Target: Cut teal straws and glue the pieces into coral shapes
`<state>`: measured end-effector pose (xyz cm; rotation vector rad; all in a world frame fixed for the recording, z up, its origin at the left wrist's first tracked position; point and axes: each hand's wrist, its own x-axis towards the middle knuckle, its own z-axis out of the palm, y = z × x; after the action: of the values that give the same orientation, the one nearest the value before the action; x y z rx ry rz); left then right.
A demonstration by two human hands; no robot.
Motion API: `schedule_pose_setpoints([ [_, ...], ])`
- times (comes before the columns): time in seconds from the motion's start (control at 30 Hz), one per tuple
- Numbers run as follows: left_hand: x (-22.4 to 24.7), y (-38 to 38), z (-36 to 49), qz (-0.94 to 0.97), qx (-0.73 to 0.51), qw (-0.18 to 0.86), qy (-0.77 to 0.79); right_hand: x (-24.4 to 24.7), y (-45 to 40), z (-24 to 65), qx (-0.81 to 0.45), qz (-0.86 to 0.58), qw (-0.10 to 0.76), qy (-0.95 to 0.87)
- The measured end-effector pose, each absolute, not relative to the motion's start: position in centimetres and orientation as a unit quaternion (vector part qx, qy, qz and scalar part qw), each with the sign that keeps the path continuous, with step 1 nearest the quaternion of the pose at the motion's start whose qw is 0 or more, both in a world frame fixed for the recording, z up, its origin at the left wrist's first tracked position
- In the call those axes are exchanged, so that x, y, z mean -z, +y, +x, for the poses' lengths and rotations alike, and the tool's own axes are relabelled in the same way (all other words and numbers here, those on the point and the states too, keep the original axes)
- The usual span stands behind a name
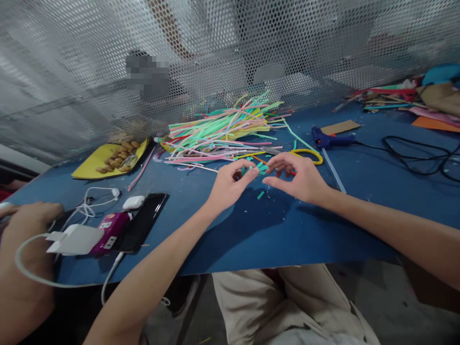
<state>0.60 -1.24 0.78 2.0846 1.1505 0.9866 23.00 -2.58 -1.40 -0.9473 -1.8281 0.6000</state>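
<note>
Head view: scissors (308, 151), strips (223, 125) beyond hands (233, 185) (305, 179)

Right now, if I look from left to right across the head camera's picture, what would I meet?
White charger → black phone → the person's left hand → loose green piece → their right hand → blue glue gun → orange sheet.

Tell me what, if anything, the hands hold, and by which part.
For the left hand, it cannot be told: its curl hides any grip on the small green pieces. The right hand is open, no hold visible.
</note>
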Motion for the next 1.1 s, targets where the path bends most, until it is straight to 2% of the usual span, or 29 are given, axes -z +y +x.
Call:
schedule_pose_setpoints([
  [0.3,-0.5,-1.8,1.0,0.759,-0.391,0.294,0.43,1.7,-2.4,22.1,-0.331,-0.405,0.521,-0.675],
  [0.53,-0.9,-2.1,1.1,0.776,-0.384,0.265,0.424,2.2,-1.8,22.3,-0.244,-0.363,0.542,-0.718],
  [0.83,-1.7,-2.4,1.2,0.816,-0.34,0.215,0.416,1.6,-1.6,23.6,-0.065,-0.376,0.458,-0.803],
  [0.93,-1.6,-2.0,1.0,0.824,-0.327,0.184,0.425,1.1,-1.5,24.1,-0.054,-0.373,0.412,-0.83],
  [1.1,-1.0,-1.0,0.2,0.831,-0.287,0.174,0.443,0.5,-1.2,24.9,-0.057,-0.34,0.401,-0.849],
])
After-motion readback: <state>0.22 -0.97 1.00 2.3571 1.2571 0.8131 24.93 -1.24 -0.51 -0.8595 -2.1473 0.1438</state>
